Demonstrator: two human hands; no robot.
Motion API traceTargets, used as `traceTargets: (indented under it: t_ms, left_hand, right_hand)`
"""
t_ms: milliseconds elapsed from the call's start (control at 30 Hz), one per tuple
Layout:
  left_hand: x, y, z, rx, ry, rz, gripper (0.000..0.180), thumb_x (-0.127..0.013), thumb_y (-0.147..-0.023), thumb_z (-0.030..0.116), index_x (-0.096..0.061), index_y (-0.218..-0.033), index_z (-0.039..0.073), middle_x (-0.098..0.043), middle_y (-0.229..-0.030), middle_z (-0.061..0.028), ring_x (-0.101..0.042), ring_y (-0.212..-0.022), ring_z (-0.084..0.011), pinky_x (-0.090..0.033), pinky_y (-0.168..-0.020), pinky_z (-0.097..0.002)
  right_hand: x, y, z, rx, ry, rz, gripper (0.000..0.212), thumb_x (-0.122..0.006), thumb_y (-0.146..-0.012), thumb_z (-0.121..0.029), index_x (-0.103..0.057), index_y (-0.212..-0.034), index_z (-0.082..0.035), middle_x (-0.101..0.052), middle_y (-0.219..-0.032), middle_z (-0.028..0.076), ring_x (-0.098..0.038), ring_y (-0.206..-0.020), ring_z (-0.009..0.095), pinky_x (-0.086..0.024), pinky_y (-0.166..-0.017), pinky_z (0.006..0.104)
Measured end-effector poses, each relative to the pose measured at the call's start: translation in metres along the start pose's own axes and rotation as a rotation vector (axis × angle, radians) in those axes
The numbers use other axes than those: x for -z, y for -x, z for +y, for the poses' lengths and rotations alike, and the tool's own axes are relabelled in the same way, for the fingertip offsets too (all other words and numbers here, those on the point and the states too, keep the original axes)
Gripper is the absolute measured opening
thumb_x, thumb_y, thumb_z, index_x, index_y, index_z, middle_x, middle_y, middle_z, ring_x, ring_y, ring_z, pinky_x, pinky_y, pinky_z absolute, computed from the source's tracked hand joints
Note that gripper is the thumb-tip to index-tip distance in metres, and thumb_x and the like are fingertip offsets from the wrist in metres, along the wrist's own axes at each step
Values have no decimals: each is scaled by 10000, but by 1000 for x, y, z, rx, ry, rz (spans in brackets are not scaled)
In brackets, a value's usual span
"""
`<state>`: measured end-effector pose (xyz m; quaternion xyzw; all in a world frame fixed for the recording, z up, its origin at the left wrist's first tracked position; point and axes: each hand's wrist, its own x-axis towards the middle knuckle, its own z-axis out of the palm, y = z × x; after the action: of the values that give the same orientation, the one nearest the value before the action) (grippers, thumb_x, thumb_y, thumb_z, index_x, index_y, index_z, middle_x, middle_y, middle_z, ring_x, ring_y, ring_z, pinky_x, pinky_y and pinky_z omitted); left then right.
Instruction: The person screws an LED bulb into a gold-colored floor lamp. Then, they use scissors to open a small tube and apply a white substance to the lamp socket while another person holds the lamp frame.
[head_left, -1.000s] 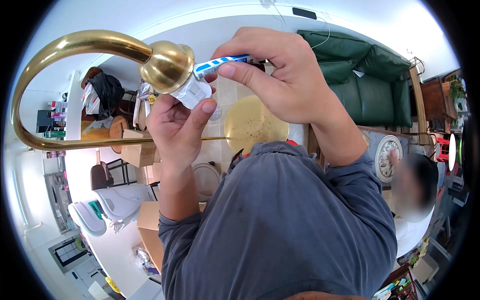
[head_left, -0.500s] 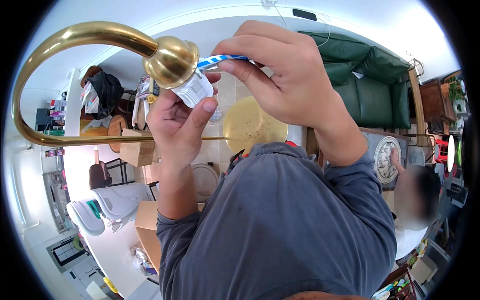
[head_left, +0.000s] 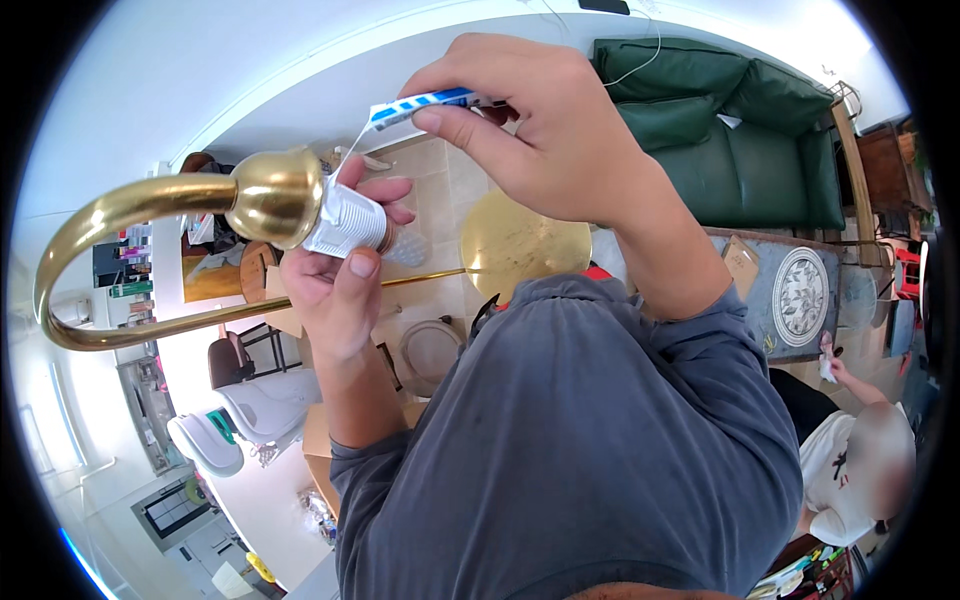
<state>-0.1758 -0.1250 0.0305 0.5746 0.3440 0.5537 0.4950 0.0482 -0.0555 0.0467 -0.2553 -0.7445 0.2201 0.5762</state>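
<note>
My left hand (head_left: pixel 335 295) is closed around the white ribbed lamp socket (head_left: pixel 345 222), thumb on its near side. The socket projects from the rounded brass cup (head_left: pixel 276 197) of a curved brass lamp arm (head_left: pixel 75 300), which bends back toward a round brass base (head_left: pixel 525 245) below. Above and right of the socket, my right hand (head_left: pixel 530 130) pinches a flat blue-and-white striped tube (head_left: pixel 425 104) between thumb and fingers. A thin white strand (head_left: pixel 352 145) stretches from the tube's end down to the socket's rim. Whatever lies within my right palm is hidden.
A green sofa (head_left: pixel 720 150) stands at the far right, beside a grey patterned rug (head_left: pixel 800 297). Another person (head_left: pixel 850 470) is at the lower right. White chairs (head_left: pixel 260 400) and a cardboard box (head_left: pixel 318 450) are on the left.
The lamp cup and socket have moved left and down in my left hand. The tube has come away from the socket, leaving a white strand between them. The other person has shifted.
</note>
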Motion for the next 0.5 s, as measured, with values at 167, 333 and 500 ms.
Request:
traceTargets:
  t_ms: [167, 333, 500]
  left_hand:
    - [0, 6, -1, -86, -28, 7, 820, -786, -845, 325, -402, -1420, -115, -597, -1279, -263, -636, -1079, -276, -507, -972, -421]
    - [3, 18, -1, -136, -30, 102, 676, -765, -860, 154, -430, -1388, -105, -581, -1305, -253, -614, -1160, -288, -514, -977, -398]
    - [-9, 10, -3, -253, -68, 139, 580, -736, -824, -73, -462, -1335, -73, -595, -1276, -200, -600, -1168, -237, -499, -997, -367]
  right_hand:
    - [5, 10, -5, 40, -44, 69, 152, -711, -831, -58, -704, -979, -28, -626, -789, 80, -578, -653, 216, -451, -561, 309]
    - [-7, 20, -22, 201, -96, 61, 223, -732, -782, 5, -689, -1002, -1, -622, -797, 97, -590, -646, 230, -466, -553, 301]
    - [-19, 22, -32, 257, 40, 74, 246, -738, -769, 10, -676, -1007, 20, -622, -809, 124, -598, -644, 252, -477, -552, 322]
